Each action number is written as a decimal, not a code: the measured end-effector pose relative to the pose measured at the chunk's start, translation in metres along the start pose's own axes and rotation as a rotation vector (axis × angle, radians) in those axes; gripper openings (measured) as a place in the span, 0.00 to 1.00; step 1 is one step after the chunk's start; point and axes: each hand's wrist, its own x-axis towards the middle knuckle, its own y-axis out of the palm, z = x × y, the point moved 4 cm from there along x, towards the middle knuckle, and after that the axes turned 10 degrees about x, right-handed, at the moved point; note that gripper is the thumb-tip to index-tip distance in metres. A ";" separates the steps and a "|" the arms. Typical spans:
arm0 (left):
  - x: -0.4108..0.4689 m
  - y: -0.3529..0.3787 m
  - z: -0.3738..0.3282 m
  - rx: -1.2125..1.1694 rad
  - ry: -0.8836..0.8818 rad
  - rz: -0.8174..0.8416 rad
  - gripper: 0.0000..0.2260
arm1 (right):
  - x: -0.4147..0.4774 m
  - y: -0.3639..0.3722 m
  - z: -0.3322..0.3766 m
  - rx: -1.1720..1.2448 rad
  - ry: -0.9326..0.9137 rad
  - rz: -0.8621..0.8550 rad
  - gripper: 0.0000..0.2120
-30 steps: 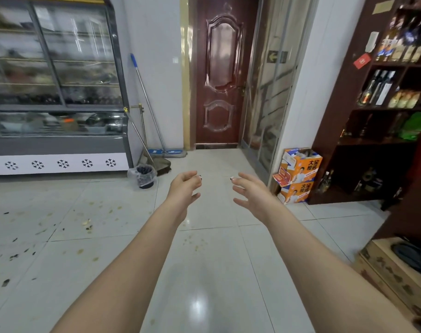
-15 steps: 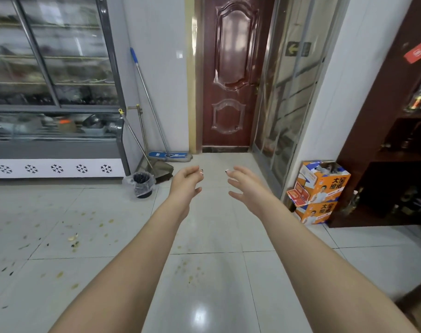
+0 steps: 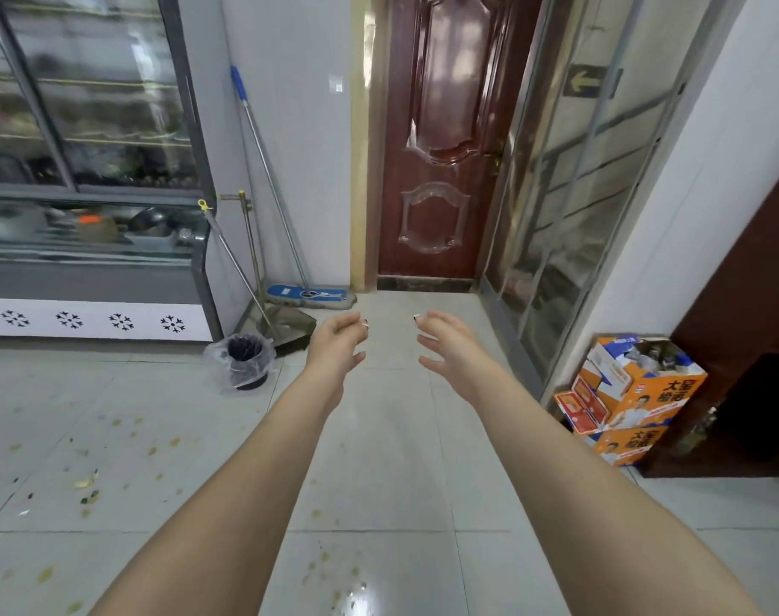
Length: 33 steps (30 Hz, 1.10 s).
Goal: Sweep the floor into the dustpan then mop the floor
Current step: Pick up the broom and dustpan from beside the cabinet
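My left hand (image 3: pixel 336 349) and my right hand (image 3: pixel 452 346) are stretched out in front of me over the pale tiled floor (image 3: pixel 378 460), fingers loosely spread, holding nothing. Ahead to the left, a flat mop (image 3: pixel 305 294) with a blue head and blue-tipped metal handle leans on the white wall. In front of it stands a metal dustpan (image 3: pixel 289 327) with a long handle, and another thin pole with a yellow tip leans beside it. Scraps and yellowish crumbs (image 3: pixel 87 484) lie scattered on the tiles at the left and near my feet.
A small black bin (image 3: pixel 244 362) lined with clear plastic sits by the corner of a glass display fridge (image 3: pixel 89 171). A dark red door (image 3: pixel 441 148) is straight ahead, glass panels to its right. Orange cartons (image 3: pixel 632 397) and a dark wooden shelf stand at the right.
I have moved forward and turned left; the door, mop and dustpan are nearer, and the shelf has slid out to the right. Both hands stay raised and empty.
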 end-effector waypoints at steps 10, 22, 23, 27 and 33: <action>0.174 0.017 -0.040 -0.006 -0.004 -0.051 0.12 | 0.176 0.037 0.056 -0.035 -0.064 0.034 0.26; 0.376 0.055 -0.037 -0.032 -0.039 -0.204 0.13 | 0.398 0.043 0.080 0.030 0.019 0.168 0.26; 0.394 0.064 -0.041 -0.032 -0.038 -0.213 0.13 | 0.420 0.043 0.086 0.033 0.026 0.175 0.27; 0.467 0.097 -0.067 -0.044 -0.036 -0.284 0.11 | 0.509 0.044 0.107 -0.003 0.060 0.224 0.26; 0.549 0.112 -0.081 -0.052 -0.045 -0.367 0.09 | 0.611 0.054 0.121 -0.020 0.113 0.274 0.24</action>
